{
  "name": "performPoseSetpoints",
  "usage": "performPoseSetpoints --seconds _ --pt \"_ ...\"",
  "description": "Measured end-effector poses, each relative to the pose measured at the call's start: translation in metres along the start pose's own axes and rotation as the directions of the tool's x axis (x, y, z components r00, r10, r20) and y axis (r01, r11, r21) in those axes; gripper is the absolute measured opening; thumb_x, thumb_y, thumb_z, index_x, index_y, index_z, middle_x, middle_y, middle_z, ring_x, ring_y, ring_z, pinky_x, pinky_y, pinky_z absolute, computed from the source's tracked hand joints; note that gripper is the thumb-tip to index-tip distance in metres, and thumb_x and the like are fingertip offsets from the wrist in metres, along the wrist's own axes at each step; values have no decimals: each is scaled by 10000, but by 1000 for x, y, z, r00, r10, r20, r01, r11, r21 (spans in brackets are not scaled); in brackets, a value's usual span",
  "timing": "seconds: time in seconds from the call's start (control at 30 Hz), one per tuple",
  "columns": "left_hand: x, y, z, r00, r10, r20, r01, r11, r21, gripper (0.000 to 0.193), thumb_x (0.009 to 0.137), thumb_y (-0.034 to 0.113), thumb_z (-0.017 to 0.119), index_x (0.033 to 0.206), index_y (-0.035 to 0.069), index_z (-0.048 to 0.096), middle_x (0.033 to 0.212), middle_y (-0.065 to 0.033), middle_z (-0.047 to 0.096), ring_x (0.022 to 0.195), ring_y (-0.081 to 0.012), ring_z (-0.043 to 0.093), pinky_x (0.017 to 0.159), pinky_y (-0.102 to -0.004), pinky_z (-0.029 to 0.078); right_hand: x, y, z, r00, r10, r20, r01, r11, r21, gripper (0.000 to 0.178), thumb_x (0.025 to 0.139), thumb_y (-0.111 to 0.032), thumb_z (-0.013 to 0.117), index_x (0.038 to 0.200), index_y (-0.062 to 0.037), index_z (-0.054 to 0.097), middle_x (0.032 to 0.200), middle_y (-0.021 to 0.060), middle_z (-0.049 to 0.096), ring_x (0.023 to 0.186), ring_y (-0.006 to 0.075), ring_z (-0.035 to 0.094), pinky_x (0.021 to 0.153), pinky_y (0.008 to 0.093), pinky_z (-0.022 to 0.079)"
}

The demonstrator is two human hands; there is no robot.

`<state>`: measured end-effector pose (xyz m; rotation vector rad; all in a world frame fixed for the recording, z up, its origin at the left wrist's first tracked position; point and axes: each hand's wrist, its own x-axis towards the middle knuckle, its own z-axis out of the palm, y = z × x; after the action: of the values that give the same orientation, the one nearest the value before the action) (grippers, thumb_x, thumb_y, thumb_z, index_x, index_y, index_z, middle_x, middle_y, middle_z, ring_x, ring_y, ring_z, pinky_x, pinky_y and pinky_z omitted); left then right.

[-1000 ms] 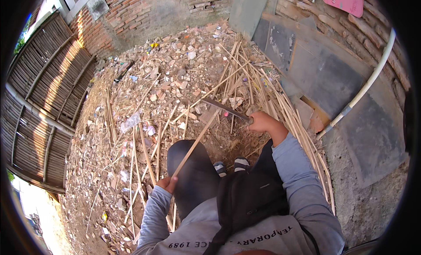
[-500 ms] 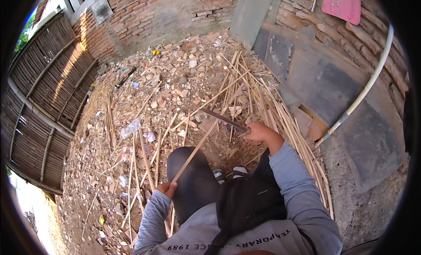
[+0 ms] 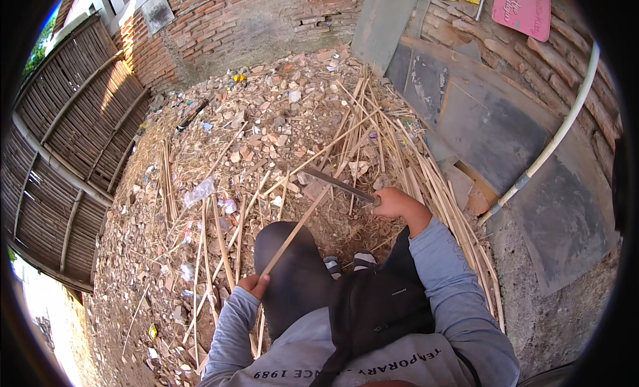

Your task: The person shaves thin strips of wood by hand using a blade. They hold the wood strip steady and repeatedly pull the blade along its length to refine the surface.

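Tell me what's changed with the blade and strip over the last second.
The right hand and its blade have shifted slightly toward the body; the blade now crosses the pale strip a little nearer the left hand. Nothing was taken hold of or let go; the left hand still grips the strip's near end.

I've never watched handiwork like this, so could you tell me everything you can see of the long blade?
The blade is narrow, nearly straight and dark grey-brown, metal by its look. The right hand grips it at its right end, hiding most of any handle. From there it slants up and leftward in the picture, above the littered ground. Partway along, it appears to meet a pale, flat strip; whether its edge cuts in is too small to tell.
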<state>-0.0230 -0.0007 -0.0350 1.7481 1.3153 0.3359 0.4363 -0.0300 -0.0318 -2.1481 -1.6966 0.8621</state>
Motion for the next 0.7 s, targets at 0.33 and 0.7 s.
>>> performPoseSetpoints --seconds 0.33,0.7 --pt "5 -10 -3 999 -39 27 37 997 72 478 890 425 552 929 -40 658 719 -102 632 698 -151 564 656 -305 461 -2 -9 -1 999 -18 51 22 997 -77 572 678 -334 693 1148 -27 584 1005 213 626 965 339 599 828 385 475" --pt "0 5 -1 1000 -24 14 24 999 27 463 894 417 553 906 -34 659 706 -67 615 704 -116 539 655 -285 447 -4 -7 -1 999 -23 30 24 999 -43 453 675 -337 711 991 -29 607 920 197 627 901 362 597 775 416 471"
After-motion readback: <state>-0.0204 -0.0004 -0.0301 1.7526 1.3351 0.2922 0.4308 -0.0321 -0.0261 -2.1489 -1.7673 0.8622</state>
